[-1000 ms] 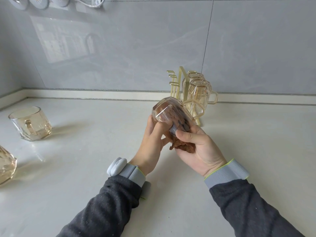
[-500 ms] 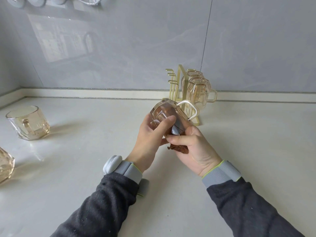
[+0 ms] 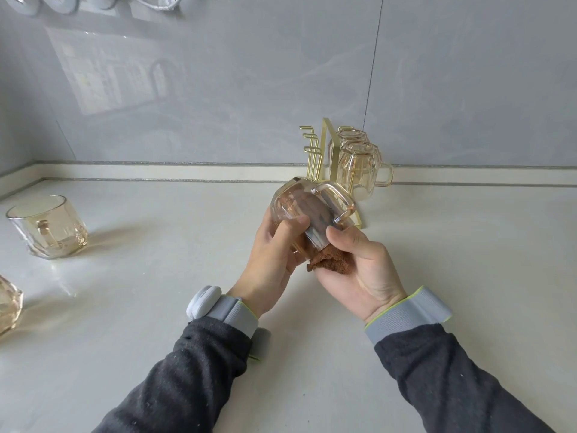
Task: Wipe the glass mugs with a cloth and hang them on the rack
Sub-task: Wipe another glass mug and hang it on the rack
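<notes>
My left hand (image 3: 274, 257) grips an amber glass mug (image 3: 296, 207) tilted on its side, base pointing away, handle up and to the right. A brown cloth (image 3: 331, 260) is stuffed into the mug's mouth, and my right hand (image 3: 362, 267) holds it with fingers curled round the cloth and the rim. Behind the mug stands the gold wire rack (image 3: 326, 151), with two mugs (image 3: 359, 170) hanging upside down on its right side. Its left hooks are bare. Another mug (image 3: 46, 226) stands upright at the far left, and a further one (image 3: 9, 304) is cut off by the left edge.
The pale countertop (image 3: 156, 292) runs back to a grey tiled wall (image 3: 218, 89). White objects and a cable hang at the top left corner (image 3: 62, 1). The rack sits close to the wall's low ledge.
The mug has turned in my hands, so its handle has come round to the top right. The cloth stays inside the mug. Both hands have stayed in about the same place.
</notes>
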